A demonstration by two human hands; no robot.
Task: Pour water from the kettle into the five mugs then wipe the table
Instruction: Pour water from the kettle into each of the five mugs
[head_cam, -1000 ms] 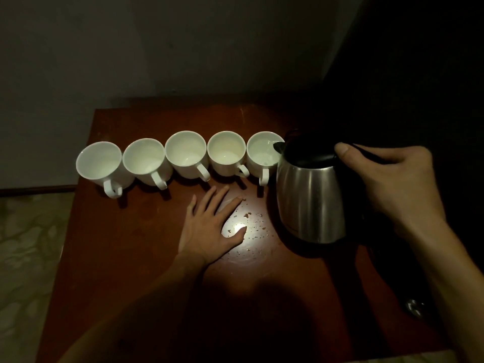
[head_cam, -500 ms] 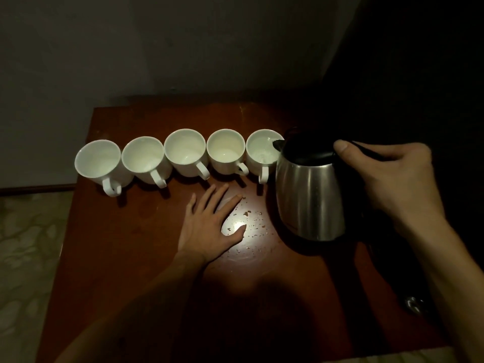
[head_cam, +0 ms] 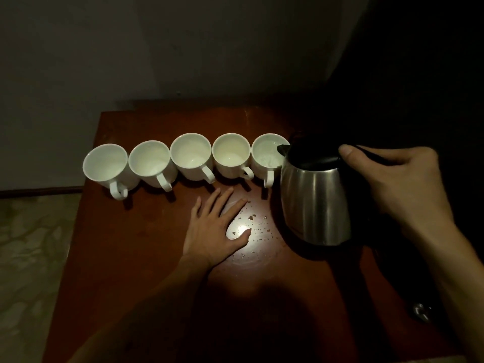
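Our right hand grips the black handle of the steel kettle, its spout over the rightmost of five white mugs. Our left hand lies flat, fingers spread, on the reddish-brown wooden table beside spilled droplets. We judge pouring under way; next, tilt gently.

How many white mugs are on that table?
5, in one row along the back of the reddish-brown wooden table: white ceramic mugs at far left, second, middle, fourth, and rightmost beside the steel kettle. None seems hidden.
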